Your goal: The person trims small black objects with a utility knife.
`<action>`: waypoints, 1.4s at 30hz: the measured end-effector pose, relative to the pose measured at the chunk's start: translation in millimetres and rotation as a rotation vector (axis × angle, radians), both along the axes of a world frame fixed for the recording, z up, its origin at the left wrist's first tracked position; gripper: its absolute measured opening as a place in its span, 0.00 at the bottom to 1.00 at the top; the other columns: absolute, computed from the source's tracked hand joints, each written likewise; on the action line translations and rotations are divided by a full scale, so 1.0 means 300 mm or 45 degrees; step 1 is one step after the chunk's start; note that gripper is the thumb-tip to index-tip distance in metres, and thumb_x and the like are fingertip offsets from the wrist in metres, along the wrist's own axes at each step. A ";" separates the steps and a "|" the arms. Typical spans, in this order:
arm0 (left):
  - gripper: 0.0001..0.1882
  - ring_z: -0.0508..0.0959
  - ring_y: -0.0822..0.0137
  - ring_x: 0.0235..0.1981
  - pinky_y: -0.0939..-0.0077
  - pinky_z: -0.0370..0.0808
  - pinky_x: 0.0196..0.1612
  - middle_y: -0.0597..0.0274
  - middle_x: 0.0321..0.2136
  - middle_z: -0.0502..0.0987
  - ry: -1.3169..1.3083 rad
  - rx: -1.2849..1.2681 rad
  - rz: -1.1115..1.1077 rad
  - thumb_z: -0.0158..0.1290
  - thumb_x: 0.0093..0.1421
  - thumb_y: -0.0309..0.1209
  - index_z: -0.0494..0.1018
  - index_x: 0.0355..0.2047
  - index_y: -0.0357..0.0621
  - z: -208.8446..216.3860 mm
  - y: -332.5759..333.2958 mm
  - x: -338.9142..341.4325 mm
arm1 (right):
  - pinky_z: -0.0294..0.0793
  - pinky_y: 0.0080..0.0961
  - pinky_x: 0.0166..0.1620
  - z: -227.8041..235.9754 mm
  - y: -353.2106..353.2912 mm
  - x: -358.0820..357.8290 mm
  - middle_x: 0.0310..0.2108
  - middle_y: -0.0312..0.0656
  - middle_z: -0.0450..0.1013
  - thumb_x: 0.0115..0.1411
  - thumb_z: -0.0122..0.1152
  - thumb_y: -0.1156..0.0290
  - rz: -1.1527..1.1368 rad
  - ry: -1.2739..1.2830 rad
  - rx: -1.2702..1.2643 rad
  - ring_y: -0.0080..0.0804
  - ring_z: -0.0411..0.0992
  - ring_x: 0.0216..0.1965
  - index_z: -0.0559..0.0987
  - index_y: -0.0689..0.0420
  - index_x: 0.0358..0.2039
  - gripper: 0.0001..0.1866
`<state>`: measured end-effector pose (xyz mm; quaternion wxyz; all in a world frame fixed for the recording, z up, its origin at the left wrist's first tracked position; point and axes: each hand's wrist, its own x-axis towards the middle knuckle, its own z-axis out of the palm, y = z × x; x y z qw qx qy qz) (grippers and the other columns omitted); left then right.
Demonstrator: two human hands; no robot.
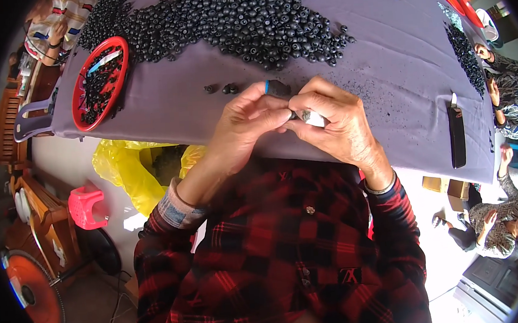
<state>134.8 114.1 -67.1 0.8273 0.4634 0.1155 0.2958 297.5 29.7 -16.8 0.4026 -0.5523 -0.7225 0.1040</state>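
My left hand (241, 126) is closed in a pinch on a small black piece (293, 115), mostly hidden by the fingertips. One of its fingers wears a black cover (278, 89) with a blue band. My right hand (340, 120) meets it at the fingertips, closed around a small white tool (314, 119) with dark smudges; its kind is hidden by the fingers. Both hands are above the near edge of the table. Just beyond them lie a few loose black bead-like pieces (230, 88). A large heap of the same round pieces (255, 23) spreads across the far side.
A red basin (125, 69) with black bits and a light-coloured tool stands at the left. A long black case (457, 138) lies at the right of the purple cloth (389, 128). Below the edge hangs a yellow bag (115, 171). Other people (504, 228) sit to the right.
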 end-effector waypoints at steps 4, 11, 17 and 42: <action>0.21 0.73 0.75 0.33 0.78 0.71 0.38 0.67 0.36 0.76 0.071 0.079 -0.094 0.57 0.58 0.30 0.67 0.52 0.43 0.000 0.025 -0.013 | 0.72 0.22 0.31 0.017 -0.008 -0.005 0.27 0.36 0.71 0.41 0.69 0.82 0.005 0.044 -0.041 0.28 0.72 0.27 0.79 0.59 0.31 0.14; 0.10 0.75 0.75 0.33 0.79 0.73 0.37 0.66 0.36 0.76 -0.124 -0.474 -0.361 0.53 0.62 0.27 0.68 0.44 0.46 -0.003 0.005 -0.006 | 0.72 0.25 0.29 -0.007 -0.002 -0.003 0.27 0.36 0.71 0.44 0.71 0.78 0.052 0.243 -0.063 0.27 0.72 0.27 0.78 0.59 0.31 0.13; 0.17 0.74 0.76 0.34 0.80 0.72 0.35 0.66 0.37 0.73 -0.128 -0.374 -0.316 0.54 0.62 0.29 0.65 0.50 0.43 -0.023 0.003 -0.006 | 0.74 0.23 0.31 0.005 -0.010 -0.008 0.27 0.35 0.71 0.46 0.70 0.80 0.056 0.340 -0.149 0.23 0.73 0.28 0.78 0.61 0.30 0.11; 0.21 0.72 0.74 0.31 0.80 0.69 0.31 0.66 0.33 0.71 -0.135 -0.388 -0.360 0.55 0.59 0.27 0.62 0.51 0.43 -0.027 0.011 0.001 | 0.78 0.23 0.35 0.025 -0.010 -0.012 0.29 0.40 0.72 0.57 0.63 0.77 0.269 1.025 -0.573 0.30 0.78 0.30 0.79 0.68 0.33 0.07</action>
